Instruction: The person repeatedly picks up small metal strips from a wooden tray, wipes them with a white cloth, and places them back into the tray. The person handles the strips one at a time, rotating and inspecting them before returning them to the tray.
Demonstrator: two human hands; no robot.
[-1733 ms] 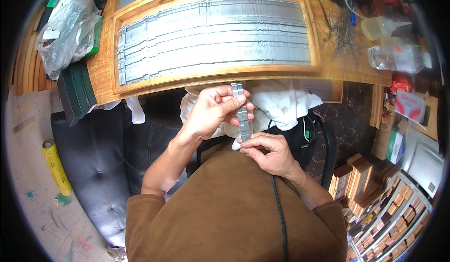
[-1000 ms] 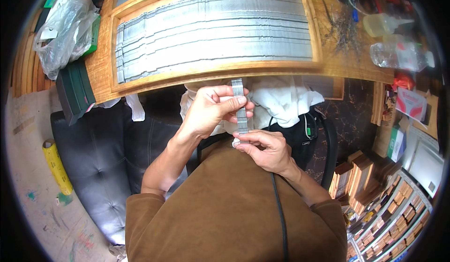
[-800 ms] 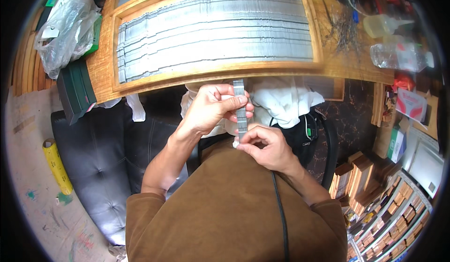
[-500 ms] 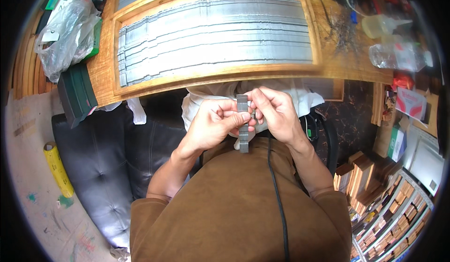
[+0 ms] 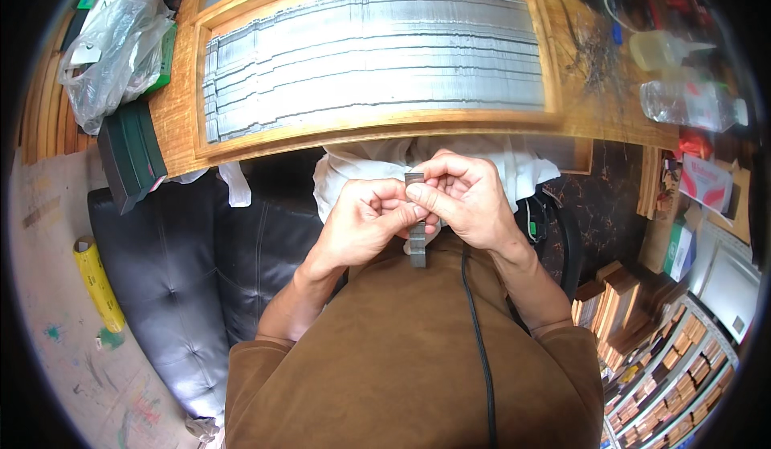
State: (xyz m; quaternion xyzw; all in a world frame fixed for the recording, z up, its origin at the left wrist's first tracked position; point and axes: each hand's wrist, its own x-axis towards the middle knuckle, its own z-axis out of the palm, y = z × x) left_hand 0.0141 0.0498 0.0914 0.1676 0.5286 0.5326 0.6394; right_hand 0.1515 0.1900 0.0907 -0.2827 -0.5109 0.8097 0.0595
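Between my hands, in front of my chest, stands a narrow stack of thin grey metal pieces (image 5: 418, 255), its lower end hanging below my fingers. My left hand (image 5: 365, 220) pinches it from the left, thumb across its face. From the right, my right hand (image 5: 466, 200) grips its upper part, the thumb lying on the stack and the fingers curled behind. Much of the stack's middle is covered by both thumbs. Beyond my hands, a wooden tray (image 5: 377, 128) on the table holds rows of tightly packed thin grey metal pieces (image 5: 361, 63).
White cloth (image 5: 333, 172) hangs under the table edge. At left are a plastic bag (image 5: 120, 55), a dark green box (image 5: 132, 156) and a black padded seat (image 5: 169, 288). Plastic bottles (image 5: 683, 104) lie at the table's right; wooden blocks (image 5: 618, 308) fill racks below.
My right hand has come in against the stack, and its thumb now lies across the upper part. The left hand keeps its pinch; the stack sits slightly lower in view.
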